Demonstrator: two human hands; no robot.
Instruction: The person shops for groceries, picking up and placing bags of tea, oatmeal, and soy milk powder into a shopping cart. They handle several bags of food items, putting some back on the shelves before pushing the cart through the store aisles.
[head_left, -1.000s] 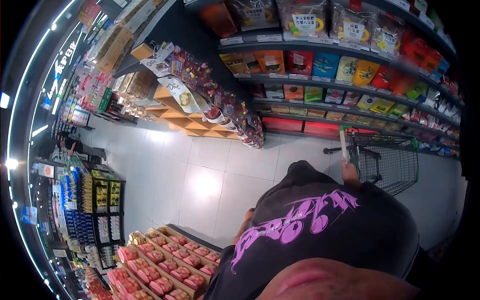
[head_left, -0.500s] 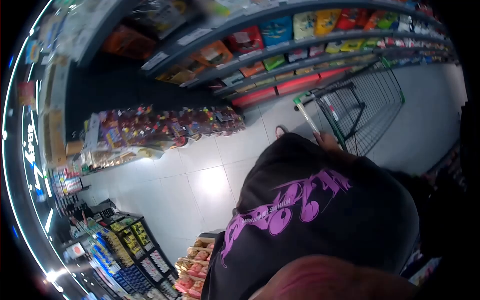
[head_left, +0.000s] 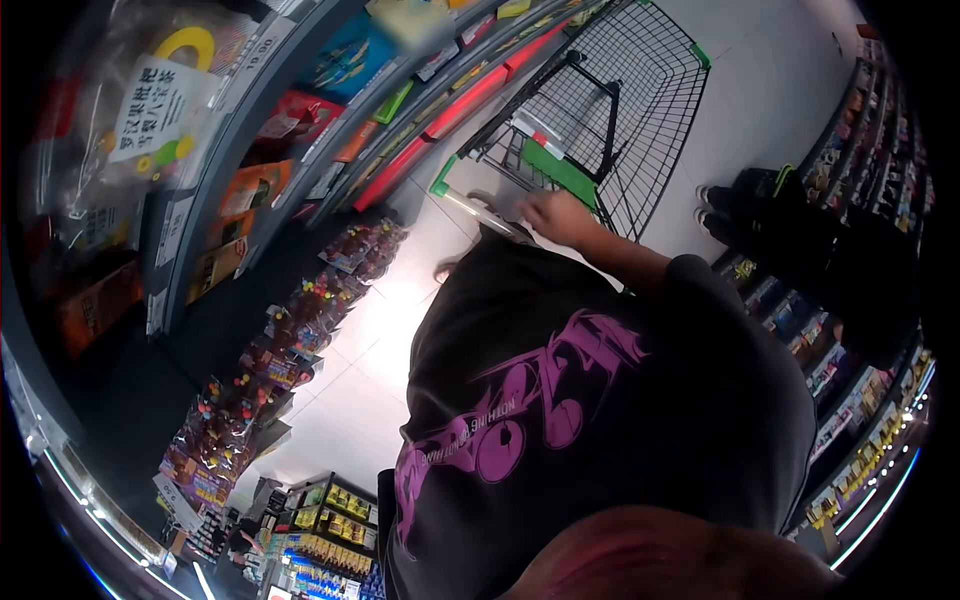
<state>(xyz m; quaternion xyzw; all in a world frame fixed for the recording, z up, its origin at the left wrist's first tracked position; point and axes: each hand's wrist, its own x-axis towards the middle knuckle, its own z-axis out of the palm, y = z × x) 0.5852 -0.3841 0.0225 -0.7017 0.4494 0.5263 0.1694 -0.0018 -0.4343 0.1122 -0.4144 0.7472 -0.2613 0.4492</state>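
Note:
My right hand (head_left: 556,216) is over the handle end of a wire shopping cart (head_left: 640,120) with green corners. Its fingers look curled. They lie close to the cart's pale handle bar (head_left: 480,214), whose near end passes behind my black shirt. Whether the fingers hold the bar or something small cannot be made out. Just ahead of the hand is a green panel (head_left: 560,172) inside the cart, beside a white and red label (head_left: 537,134). No goods show in the wire basket. My left hand is out of view.
Shelves of bagged goods (head_left: 255,190) run along the left, with hanging bags (head_left: 300,325) below. Another person in dark clothes (head_left: 780,205) stands right of the cart, near more shelves (head_left: 840,140). A rack of packets (head_left: 345,525) stands at the lower left.
The view has turned, so the cart appears higher and further left and the left shelves look closer. My right hand looks further forward over the cart's handle end. The other person shows more clearly.

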